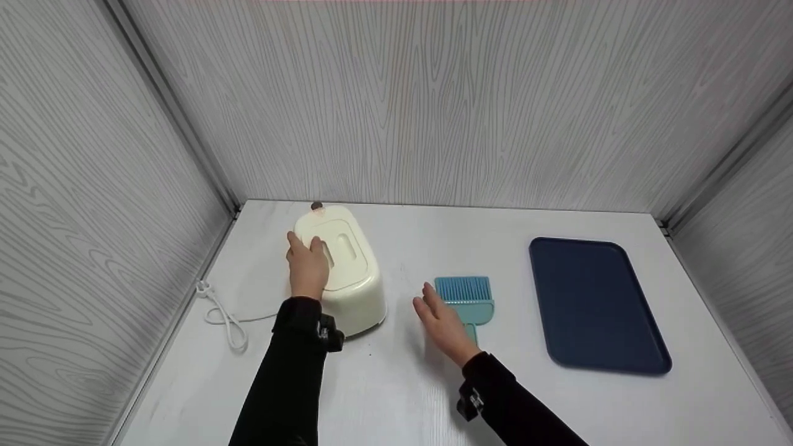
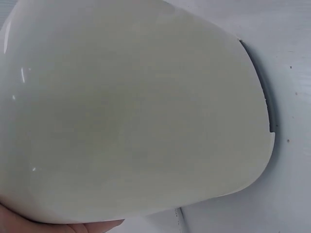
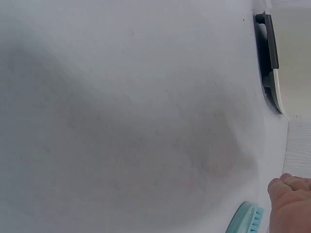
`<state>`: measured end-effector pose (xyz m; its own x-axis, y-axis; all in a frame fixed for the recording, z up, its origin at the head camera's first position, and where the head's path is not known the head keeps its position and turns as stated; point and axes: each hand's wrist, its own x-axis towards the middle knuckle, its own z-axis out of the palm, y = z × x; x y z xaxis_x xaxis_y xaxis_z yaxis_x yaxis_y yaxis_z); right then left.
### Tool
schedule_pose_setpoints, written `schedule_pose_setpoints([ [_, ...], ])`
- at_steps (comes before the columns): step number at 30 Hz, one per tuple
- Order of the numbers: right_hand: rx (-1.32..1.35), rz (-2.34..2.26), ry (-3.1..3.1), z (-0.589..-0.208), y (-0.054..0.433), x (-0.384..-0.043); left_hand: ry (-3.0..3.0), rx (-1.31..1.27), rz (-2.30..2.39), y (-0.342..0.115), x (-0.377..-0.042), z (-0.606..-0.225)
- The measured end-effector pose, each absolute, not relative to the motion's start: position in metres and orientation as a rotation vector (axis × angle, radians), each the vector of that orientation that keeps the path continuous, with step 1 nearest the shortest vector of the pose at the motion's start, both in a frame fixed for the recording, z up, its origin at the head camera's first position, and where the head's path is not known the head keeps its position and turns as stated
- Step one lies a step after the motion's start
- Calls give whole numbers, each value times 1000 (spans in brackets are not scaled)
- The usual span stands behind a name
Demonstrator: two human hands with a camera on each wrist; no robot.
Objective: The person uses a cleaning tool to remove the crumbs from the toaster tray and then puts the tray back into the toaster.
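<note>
First, from the head, we rest our left hand (image 1: pixel 308 269) on a cream appliance (image 1: pixel 344 269) at left, thumb and fingers apart; our right hand (image 1: pixel 445 325) hovers near a blue brush (image 1: pixel 466 303), fingers straight. Left wrist: the appliance's side. Right wrist: the brush's edge.

A navy tray (image 1: pixel 601 306), perhaps plastic, lies flat.

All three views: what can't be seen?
- Head: lower handle of the teal blue-bristled brush, behind the right hand.
- Head: white cord, where black left sleeve covers it.
- Left wrist: most of the left hand, cropped by the frame.
- Right wrist: most of the rounded cream box, past the right edge.
</note>
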<state>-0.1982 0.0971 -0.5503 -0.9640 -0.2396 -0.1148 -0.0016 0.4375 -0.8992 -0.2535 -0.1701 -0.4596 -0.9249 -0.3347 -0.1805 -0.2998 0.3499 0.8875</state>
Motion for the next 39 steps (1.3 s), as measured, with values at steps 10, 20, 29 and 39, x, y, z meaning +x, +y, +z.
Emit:
schedule_pose_setpoints([
  [10, -88, -1638, 2341, -553, 87, -197, -2450, 669, -1698, -160, -254, -458],
  [20, 29, -1925, 2014, -554, 76, -198, -2357, 750, -1712, -151, -259, -459],
  [29, 217, -2114, 1742, -556, 60, -193, -2326, 807, -1696, -146, -261, -459],
  [39, 331, -2228, 1519, -561, 47, -190, -2309, 833, -1660, -144, -262, -458],
])
